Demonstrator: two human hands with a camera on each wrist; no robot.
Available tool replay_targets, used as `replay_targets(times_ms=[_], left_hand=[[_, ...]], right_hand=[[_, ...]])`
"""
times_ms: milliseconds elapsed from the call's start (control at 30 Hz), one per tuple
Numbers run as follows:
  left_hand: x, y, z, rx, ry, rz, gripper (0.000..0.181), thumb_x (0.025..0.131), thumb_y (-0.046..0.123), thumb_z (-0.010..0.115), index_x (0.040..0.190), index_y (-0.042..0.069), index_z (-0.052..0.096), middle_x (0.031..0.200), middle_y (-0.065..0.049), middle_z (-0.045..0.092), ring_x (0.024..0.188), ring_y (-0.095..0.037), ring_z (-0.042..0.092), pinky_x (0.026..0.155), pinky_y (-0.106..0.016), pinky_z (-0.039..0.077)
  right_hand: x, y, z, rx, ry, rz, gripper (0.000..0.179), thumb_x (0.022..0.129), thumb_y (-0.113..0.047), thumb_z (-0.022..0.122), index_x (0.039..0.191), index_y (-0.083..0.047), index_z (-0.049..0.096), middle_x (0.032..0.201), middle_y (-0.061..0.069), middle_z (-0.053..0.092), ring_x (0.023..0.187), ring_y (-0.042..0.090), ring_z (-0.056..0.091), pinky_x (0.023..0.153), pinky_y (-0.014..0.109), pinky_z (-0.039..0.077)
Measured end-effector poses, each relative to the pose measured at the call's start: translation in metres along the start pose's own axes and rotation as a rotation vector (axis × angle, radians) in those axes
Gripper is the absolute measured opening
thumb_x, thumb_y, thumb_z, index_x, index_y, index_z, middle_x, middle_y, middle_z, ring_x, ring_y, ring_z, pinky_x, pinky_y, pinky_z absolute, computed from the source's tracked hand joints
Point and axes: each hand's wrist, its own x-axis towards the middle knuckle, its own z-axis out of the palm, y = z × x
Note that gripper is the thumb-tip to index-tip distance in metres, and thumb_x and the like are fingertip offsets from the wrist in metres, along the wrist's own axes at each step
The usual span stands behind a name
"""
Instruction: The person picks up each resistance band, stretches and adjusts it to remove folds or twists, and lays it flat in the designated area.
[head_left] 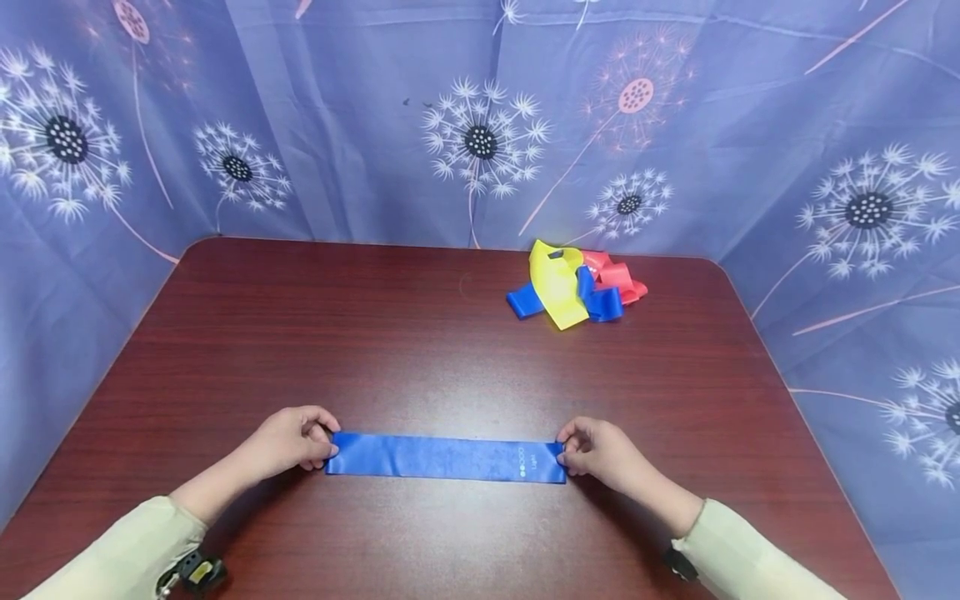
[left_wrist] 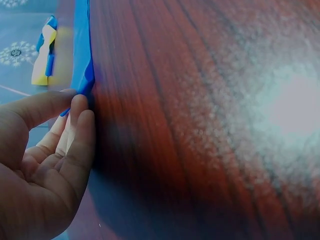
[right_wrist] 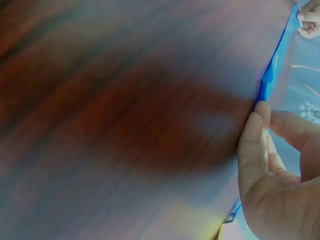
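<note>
A flat blue resistance band (head_left: pixel 450 457) stretches left to right over the near part of the table, with small white print by its right end. My left hand (head_left: pixel 297 440) pinches the band's left end between thumb and fingers. At the opposite end, my right hand (head_left: pixel 596 454) pinches the band in the same way. The left wrist view shows the thumb and fingertips together on the blue band (left_wrist: pixel 81 55), close to the wood. In the right wrist view the fingertips hold the other end of the band (right_wrist: pixel 270 75).
Toward the back right of the brown table (head_left: pixel 337 333) lies a loose pile of bands: a yellow band (head_left: pixel 558 287), a blue band (head_left: pixel 602 303) and a red band (head_left: pixel 617 282). A purple dandelion-print cloth (head_left: pixel 360 125) hangs around the table's back and sides.
</note>
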Motion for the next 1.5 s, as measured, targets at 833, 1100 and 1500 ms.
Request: replay_targets(times_ms=[833, 1100, 1500], left_hand=[[0.004, 0.002, -0.006, 0.052, -0.029, -0.014, 0.029, 0.087, 0.006, 0.071, 0.111, -0.006, 0.062, 0.074, -0.003, 0.067, 0.065, -0.015, 0.064, 0.057, -0.029, 0.056], [0.007, 0.016, -0.021, 0.033, -0.049, -0.016, 0.029, 0.097, 0.016, 0.062, 0.117, -0.004, 0.063, 0.093, -0.009, 0.072, 0.078, -0.017, 0.066, 0.064, -0.032, 0.054], [0.019, 0.034, -0.030, 0.060, -0.009, 0.051, 0.028, 0.100, 0.014, 0.060, 0.118, -0.007, 0.063, 0.105, -0.020, 0.074, 0.088, -0.017, 0.069, 0.068, -0.030, 0.055]], right_hand=[[0.006, -0.001, -0.009, 0.039, -0.100, -0.018, 0.025, 0.088, 0.000, 0.069, 0.108, 0.012, 0.060, 0.081, 0.008, 0.064, 0.069, 0.011, 0.061, 0.062, 0.023, 0.057], [0.014, -0.007, -0.025, 0.035, -0.086, -0.049, 0.023, 0.100, -0.009, 0.059, 0.112, 0.010, 0.061, 0.093, 0.021, 0.071, 0.076, 0.015, 0.063, 0.066, 0.028, 0.058], [0.024, -0.022, -0.046, -0.126, 0.066, -0.034, 0.026, 0.100, -0.016, 0.062, 0.118, 0.003, 0.063, 0.103, 0.019, 0.071, 0.089, 0.024, 0.066, 0.076, 0.031, 0.056]])
